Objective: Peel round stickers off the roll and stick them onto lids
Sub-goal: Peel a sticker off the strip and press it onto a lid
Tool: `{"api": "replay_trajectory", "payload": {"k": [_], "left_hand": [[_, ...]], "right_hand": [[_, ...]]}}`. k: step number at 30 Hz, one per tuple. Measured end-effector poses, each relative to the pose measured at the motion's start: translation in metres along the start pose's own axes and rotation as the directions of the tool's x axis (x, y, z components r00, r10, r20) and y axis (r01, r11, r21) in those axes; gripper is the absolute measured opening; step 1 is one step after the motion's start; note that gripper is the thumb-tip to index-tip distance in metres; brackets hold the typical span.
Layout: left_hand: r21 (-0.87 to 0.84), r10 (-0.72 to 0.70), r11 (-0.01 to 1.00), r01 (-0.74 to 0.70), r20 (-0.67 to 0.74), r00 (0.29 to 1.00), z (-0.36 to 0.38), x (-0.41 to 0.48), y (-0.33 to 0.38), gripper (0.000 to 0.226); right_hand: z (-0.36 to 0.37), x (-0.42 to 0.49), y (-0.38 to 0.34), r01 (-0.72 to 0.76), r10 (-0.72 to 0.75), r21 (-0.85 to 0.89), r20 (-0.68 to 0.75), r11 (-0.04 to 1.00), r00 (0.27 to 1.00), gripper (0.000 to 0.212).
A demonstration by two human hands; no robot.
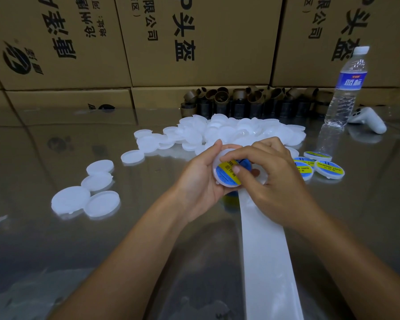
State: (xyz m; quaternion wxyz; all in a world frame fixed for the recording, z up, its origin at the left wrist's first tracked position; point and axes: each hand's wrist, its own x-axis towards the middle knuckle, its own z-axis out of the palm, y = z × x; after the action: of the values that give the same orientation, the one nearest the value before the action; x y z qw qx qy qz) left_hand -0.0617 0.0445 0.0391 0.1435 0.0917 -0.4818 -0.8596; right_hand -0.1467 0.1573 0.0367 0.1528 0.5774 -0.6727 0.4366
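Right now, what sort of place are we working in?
Likely a warehouse or small packing workshop: stacked printed cardboard cartons form the back wall, a heap of blank white lids lies on the shiny table, and finished labelled lids sit to the right.

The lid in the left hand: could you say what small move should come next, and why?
Probably sweep the thumb of the right hand across the sticker to flatten it: the left hand grips the lid, and the thumb presses one spot.
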Motion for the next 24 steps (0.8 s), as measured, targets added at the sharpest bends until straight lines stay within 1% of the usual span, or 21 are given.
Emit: {"api": "replay_trajectory", "payload": {"k": [4, 10, 14, 17, 20, 24], "left_hand": [[0.03, 0.021, 0.999, -0.022, 0.024, 0.999, 0.0012, -0.0006, 0.001, 0.049], [0.034, 0.025, 0.999, -0.028, 0.074, 0.997, 0.0003, -0.0002, 0.0015, 0.063], [-0.052, 0.063, 0.997, -0.056, 0.141, 0.988, -0.0015, 0.0009, 0.0003, 0.048], [-0.074, 0.093, 0.994, -0.08, 0.202, 0.975, -0.0034, 0.0009, -0.0007, 0.051], [0.026, 0.096, 0.994, -0.105, 0.236, 0.967, -0.0033, 0.0009, -0.0015, 0.052], [0.174, 0.123, 0.97, -0.169, 0.247, 0.961, -0.0012, -0.0001, -0.004, 0.041]], "right_hand": [[0.0002, -0.0002, 0.0012, 0.001, -0.001, -0.022, -0.013, 1.0, 1.0, 0.023], [0.0019, 0.0, 0.0046, 0.032, -0.035, -0.063, -0.054, 0.997, 0.998, 0.025], [0.0011, 0.0006, 0.0033, 0.03, -0.032, -0.033, -0.062, 0.999, 0.998, 0.03], [0.0001, 0.0006, 0.0019, 0.017, -0.017, -0.013, -0.05, 1.0, 0.999, 0.033], [0.0002, 0.0005, 0.0022, -0.006, 0.004, -0.046, -0.041, 0.999, 0.999, 0.034], [0.0014, 0.0003, 0.0046, 0.0, -0.008, -0.152, -0.048, 0.988, 0.999, 0.037]]}}
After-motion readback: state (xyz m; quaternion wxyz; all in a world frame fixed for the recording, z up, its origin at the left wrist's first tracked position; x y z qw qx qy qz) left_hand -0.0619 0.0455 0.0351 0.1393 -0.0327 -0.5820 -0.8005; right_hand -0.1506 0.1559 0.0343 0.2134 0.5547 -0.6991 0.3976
